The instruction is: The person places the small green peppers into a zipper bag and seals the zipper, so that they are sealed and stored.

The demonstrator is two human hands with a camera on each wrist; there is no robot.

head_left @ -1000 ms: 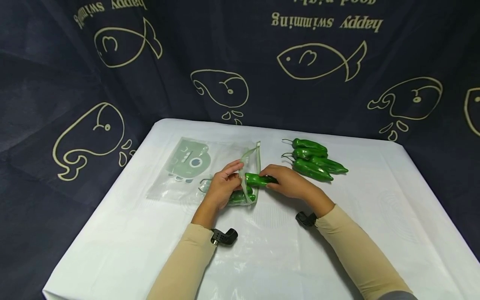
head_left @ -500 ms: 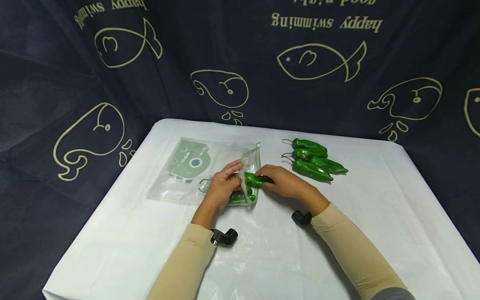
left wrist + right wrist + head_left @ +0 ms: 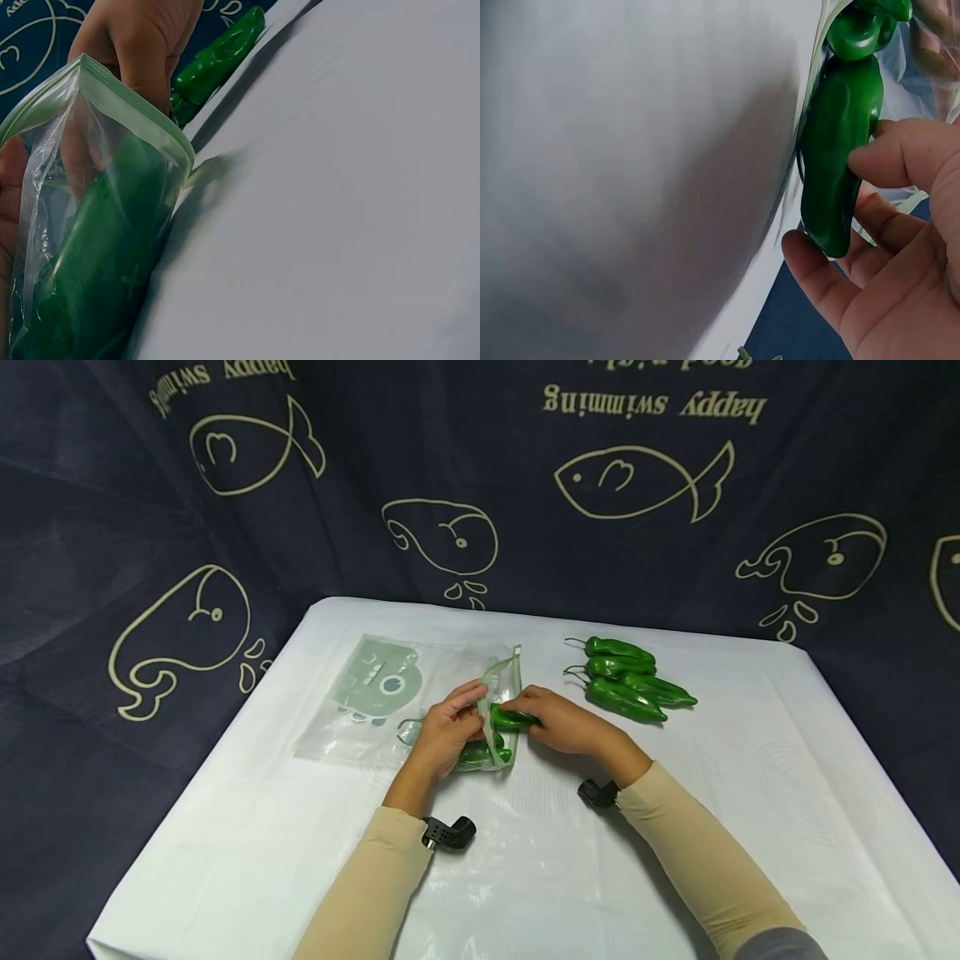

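A clear zip bag (image 3: 457, 658) with a green dinosaur-like print lies on its side, its green-edged mouth spread to the right. My left hand (image 3: 441, 737) holds the upper edge of that mouth between thumb and fingers. Inside the bag lie other green peppers (image 3: 483, 757), partly hidden by the left hand and the plastic. With thumb and fingers my right hand (image 3: 567, 720) grips a long green pepper (image 3: 840, 142). One end of this pepper is inside the bag mouth; the right wrist view shows it touching or close to the peppers within.
Several green peppers (image 3: 624, 700) lie in a loose pile at the back right of the white-covered table (image 3: 525, 877). A dark blue curtain (image 3: 517, 452) with fish and whale drawings hangs behind the table.
My right hand has moved slightly left, pushing the gripped pepper further into the bag mouth. The left hand and the bag stay about where they were.
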